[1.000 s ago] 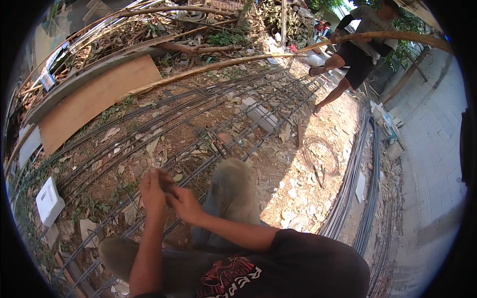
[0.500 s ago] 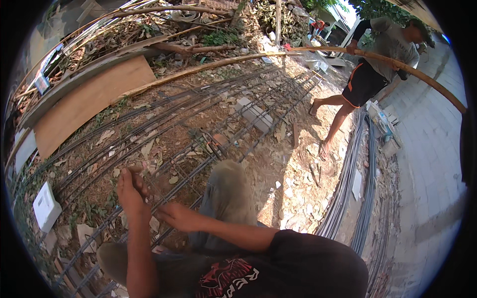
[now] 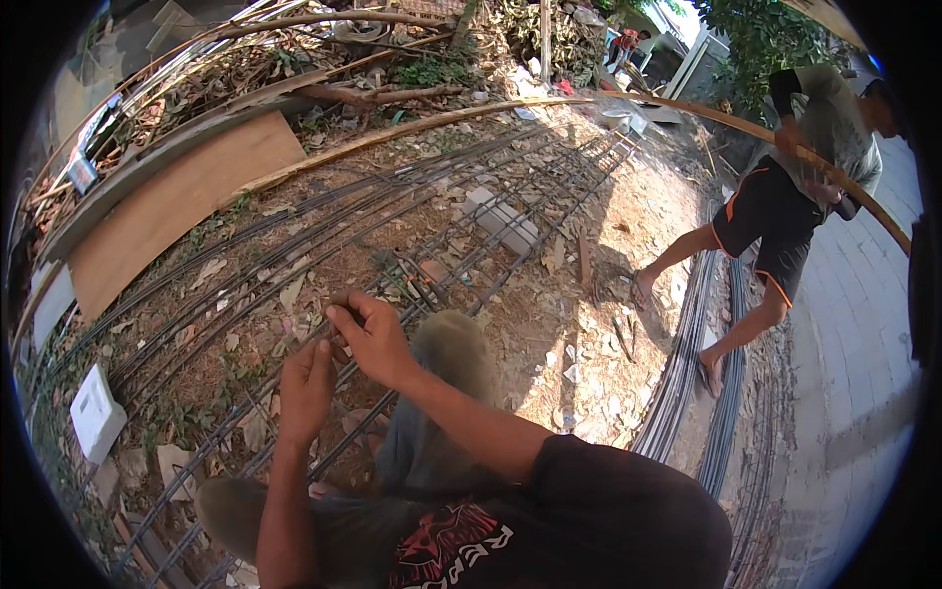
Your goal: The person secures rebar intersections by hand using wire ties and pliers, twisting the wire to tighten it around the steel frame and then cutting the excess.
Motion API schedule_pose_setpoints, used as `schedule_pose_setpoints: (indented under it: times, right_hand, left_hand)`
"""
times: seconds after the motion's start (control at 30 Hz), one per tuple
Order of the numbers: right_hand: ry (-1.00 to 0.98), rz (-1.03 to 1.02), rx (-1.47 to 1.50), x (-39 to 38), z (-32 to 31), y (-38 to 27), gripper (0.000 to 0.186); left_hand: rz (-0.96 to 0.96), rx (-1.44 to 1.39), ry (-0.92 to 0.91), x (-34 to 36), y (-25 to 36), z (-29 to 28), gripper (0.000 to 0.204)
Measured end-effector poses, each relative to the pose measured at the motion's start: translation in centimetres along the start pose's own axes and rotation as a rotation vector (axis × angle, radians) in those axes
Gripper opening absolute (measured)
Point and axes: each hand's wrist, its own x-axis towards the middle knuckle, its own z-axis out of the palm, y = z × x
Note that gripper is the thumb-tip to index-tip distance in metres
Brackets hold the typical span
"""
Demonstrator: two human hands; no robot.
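Open: left of hands point(image 3: 381, 342), above bars point(image 3: 204, 450) | Obstacles: knee point(image 3: 453, 346) right, 1 block point(image 3: 502, 222) ahead

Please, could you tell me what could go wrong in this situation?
The bare left hand and right hand are close to the steel lattice, so fingers might get scraped on its bars.

The co-worker's foot is at the bundled steel bars; a slip or stumble seems possible.

The co-worker also holds a long wooden pole, which could swing or drop if balance is lost.
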Motion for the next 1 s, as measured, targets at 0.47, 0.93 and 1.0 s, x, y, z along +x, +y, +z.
schedule_pose_setpoints:
  times: [0.47,0.93,1.0]
  right_hand:
    - [0.124,-0.059,0.082,-0.4,0.2,0.9,0.017]
    - [-0.309,-0.114,0.211,-0.1,-0.7,0.5,0.029]
    - [-0.183,-0.061,0.348,-0.4,0.2,-0.4,0.026]
  left_hand:
    - [-0.016,0.083,0.071,-0.1,0.9,0.5,0.038]
    - [-0.14,-0.18,-0.144,0.0,2.8,-2.4,0.041]
    - [-0.192,-0.256,-0.199,-0.5,3.0,-2.9,0.041]
